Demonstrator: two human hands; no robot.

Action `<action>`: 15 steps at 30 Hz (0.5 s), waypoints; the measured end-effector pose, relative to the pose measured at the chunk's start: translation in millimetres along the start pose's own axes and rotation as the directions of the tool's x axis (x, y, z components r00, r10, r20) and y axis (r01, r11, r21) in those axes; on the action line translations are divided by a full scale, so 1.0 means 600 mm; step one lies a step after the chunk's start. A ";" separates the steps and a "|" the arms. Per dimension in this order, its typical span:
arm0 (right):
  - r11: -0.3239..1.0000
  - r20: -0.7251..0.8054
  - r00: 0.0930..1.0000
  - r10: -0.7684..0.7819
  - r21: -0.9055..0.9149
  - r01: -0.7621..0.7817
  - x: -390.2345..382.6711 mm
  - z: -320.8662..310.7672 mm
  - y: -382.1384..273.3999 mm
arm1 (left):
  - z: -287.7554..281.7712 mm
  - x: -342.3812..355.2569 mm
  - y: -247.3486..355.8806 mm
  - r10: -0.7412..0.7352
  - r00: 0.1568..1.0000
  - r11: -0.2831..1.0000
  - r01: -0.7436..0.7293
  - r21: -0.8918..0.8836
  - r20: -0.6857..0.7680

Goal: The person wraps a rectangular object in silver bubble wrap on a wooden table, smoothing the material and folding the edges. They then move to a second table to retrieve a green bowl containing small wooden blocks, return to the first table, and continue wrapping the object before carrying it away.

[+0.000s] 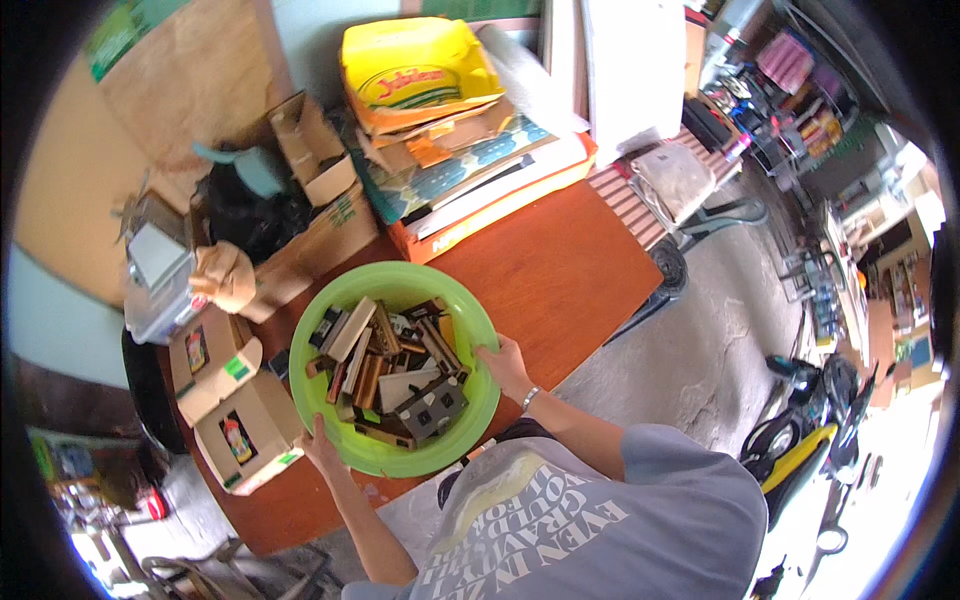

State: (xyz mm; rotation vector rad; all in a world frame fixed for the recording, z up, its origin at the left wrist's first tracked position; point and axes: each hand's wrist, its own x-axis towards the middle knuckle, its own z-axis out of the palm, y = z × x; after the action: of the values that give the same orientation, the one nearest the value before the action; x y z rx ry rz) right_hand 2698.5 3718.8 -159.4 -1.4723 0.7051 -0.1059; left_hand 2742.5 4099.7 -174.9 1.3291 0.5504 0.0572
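Observation:
A round lime-green plastic basin (470, 300) is between my hands, over the near part of the brown table. My left hand (320, 447) is closed on its rim at the lower left. On the opposite side, my right hand (507, 368), with a bracelet at the wrist, grips the rim. Inside lies a jumbled heap of short bar-like and blocky pieces (370, 375) in brown, beige, black and grey; their exact kind is hard to make out. A grey block with dark square marks (432, 407) rests on top. Whether the basin touches the table cannot be told.
Two cardboard boxes (272, 425) sit left of the basin. Behind them stand a carton (345, 228) with a black bag and a plastic container (160, 270). A yellow box (410, 70) tops a stack at the back. The table (560, 270) extends right; a motorcycle (810, 440) stands beyond.

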 end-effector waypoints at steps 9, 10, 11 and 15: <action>0.934 -0.073 0.991 -0.116 -0.348 0.084 -0.031 -0.011 -0.025 | -0.007 -0.001 -0.007 -0.020 0.996 0.999 0.024 -0.043 0.091; 0.940 -0.077 0.992 -0.101 -0.334 0.070 -0.032 -0.010 -0.031 | -0.011 -0.002 -0.007 -0.018 0.997 0.999 0.021 -0.042 0.077; 0.946 -0.088 0.993 -0.083 -0.319 0.051 -0.037 -0.011 -0.036 | -0.011 -0.006 -0.009 -0.019 0.997 0.999 0.022 -0.038 0.069; 0.896 -0.219 0.903 -0.369 -0.341 0.283 -0.024 -0.043 0.008 | 0.019 -0.044 -0.015 0.020 0.990 0.995 -0.006 -0.100 0.137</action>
State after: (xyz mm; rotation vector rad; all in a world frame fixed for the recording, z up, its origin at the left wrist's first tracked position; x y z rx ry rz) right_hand 2672.4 3704.2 -157.2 -1.8896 0.7122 -0.4958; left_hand 2722.0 4077.9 -172.3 1.2293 0.4166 0.0038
